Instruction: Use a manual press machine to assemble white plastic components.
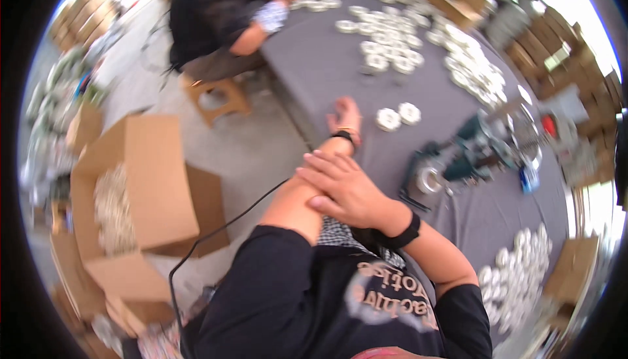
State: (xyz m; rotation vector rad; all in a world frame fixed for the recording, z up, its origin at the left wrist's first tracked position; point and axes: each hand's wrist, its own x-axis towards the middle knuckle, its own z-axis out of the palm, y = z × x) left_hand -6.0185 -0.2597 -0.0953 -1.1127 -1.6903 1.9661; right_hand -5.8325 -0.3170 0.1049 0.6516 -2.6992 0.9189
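Whole frame motion-blurred. Left hand (345, 118) fingers indistinct against tabletop (327, 58). White round parts (398, 116) too smeared to identify. Green machine (468, 156) detail unreadable. Co-worker (216, 12) cropped at top edge.

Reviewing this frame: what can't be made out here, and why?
- Left hand on the grey table: palm side hidden under the hand itself; head view.
- Right hand: lies on the left forearm, its palm side hidden.
- White round parts by the left hand: too blurred for detail.
- Green machine: blurred.
- Open cardboard box: contents blurred.
- Co-worker: cut off by the top edge.
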